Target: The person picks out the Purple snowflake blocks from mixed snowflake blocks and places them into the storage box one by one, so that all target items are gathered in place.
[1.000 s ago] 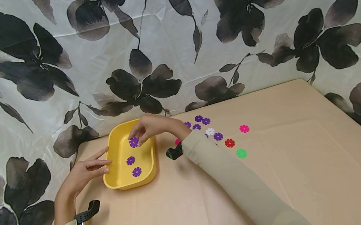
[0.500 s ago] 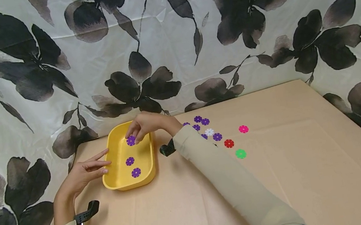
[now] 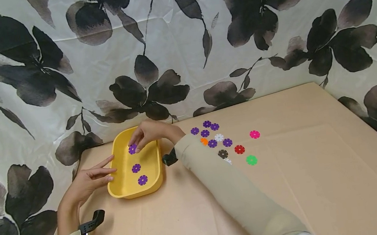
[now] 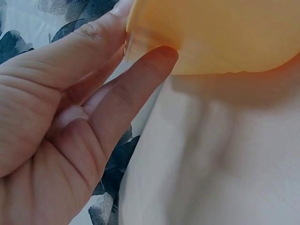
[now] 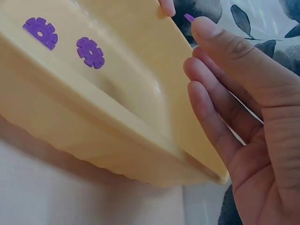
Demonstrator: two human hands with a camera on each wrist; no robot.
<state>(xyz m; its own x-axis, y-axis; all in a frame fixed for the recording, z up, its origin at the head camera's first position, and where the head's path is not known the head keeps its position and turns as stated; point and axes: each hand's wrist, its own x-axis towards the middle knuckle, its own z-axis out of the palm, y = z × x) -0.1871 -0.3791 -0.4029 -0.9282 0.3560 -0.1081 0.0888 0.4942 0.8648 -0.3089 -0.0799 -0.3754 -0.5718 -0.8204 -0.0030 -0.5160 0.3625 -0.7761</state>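
A yellow tray stands at the left of the table, with two purple notched discs lying flat on its floor. Above its far part my right hand pinches a third purple notched disc between thumb and fingertips. Only a sliver of that purple disc shows past the thumb in the right wrist view; the other fingers curve loosely below. My left hand has its fingers fairly straight, their tips touching the tray's left side. In the left wrist view one fingertip lies against the outer tray wall.
Right of the tray lie several loose notched discs: purple, white, orange, dark brown, red, green and pink. The right sleeve crosses the table. A floral cloth hangs behind.
My right hand has shifted slightly left over the tray with the purple disc in its fingers. Its sleeve uncovers more loose discs, including the orange and dark brown ones. The left hand keeps its place.
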